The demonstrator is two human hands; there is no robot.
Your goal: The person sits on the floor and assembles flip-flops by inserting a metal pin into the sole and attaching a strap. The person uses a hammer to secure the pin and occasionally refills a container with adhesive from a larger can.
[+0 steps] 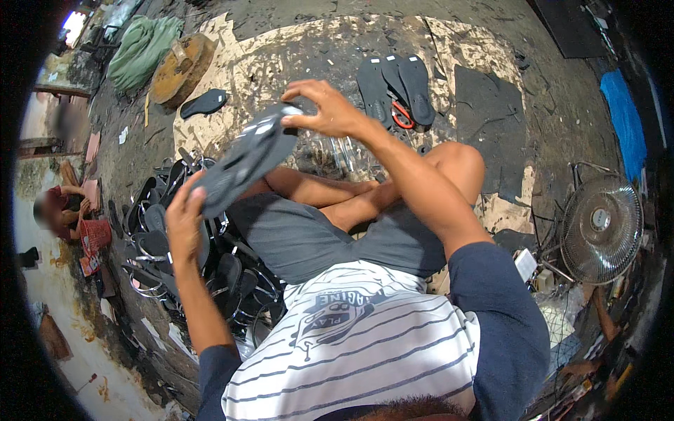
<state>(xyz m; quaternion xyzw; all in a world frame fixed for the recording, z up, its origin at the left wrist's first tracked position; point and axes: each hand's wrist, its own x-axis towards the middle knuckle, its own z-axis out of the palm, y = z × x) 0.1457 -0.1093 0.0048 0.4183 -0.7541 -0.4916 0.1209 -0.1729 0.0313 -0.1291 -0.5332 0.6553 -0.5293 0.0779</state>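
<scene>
Several dark shoe soles (pixel 247 158), stacked together with white labels near one end, are held up tilted between my two hands. My left hand (pixel 185 219) grips the lower left end, its thumb over the top face. At the upper right end, my right hand (pixel 324 109) pinches the labelled tip between thumb and fingers. On the floor beyond, more dark soles (pixel 414 88) lie side by side, with a red-handled tool (pixel 401 116) against them. A single dark sole (pixel 203 103) rests farther left.
Black sandals (pixel 158 242) with shiny straps are heaped by my left leg. A round wooden block (pixel 181 74) and green cloth (pixel 144 49) lie at the far left. To the right are a fan (pixel 600 228) and blue sheet (pixel 623 123). Another person sits far left behind a red basket (pixel 95 237).
</scene>
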